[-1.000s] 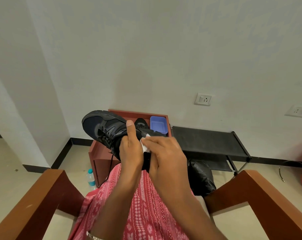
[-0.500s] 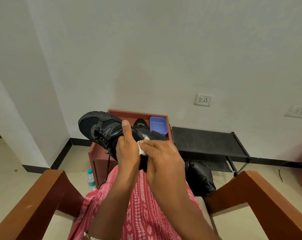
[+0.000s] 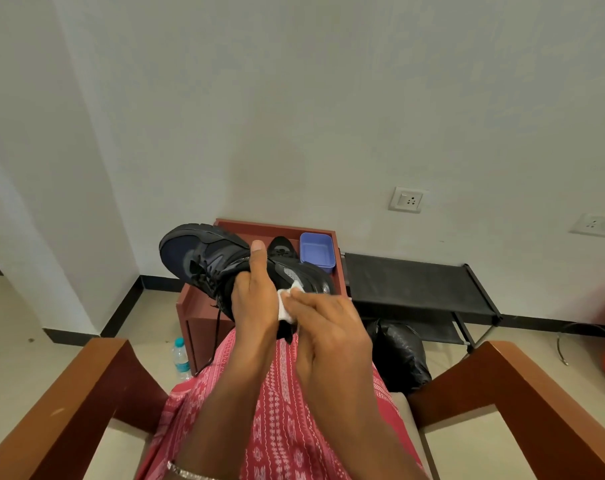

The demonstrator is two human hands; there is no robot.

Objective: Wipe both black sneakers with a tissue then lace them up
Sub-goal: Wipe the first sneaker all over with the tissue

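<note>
My left hand (image 3: 256, 299) grips a black sneaker (image 3: 207, 258) held up over my lap, toe pointing left, thumb up along its side. A loose black lace (image 3: 216, 336) hangs down from it. My right hand (image 3: 329, 327) pinches a crumpled white tissue (image 3: 287, 301) against the sneaker's heel side. The second black sneaker (image 3: 281, 247) sits behind on the red-brown wooden table (image 3: 204, 313), mostly hidden by the held shoe.
A blue plastic tub (image 3: 317, 251) stands on the table's right side. A black folding rack (image 3: 412, 285) lies to the right, a black bag (image 3: 398, 355) under it. A water bottle (image 3: 181, 358) stands on the floor. Wooden chair arms (image 3: 86, 393) flank my lap.
The sneaker and both hands have shifted slightly left and down. The tissue has slid a little along the shoe's heel side under my right fingers.
</note>
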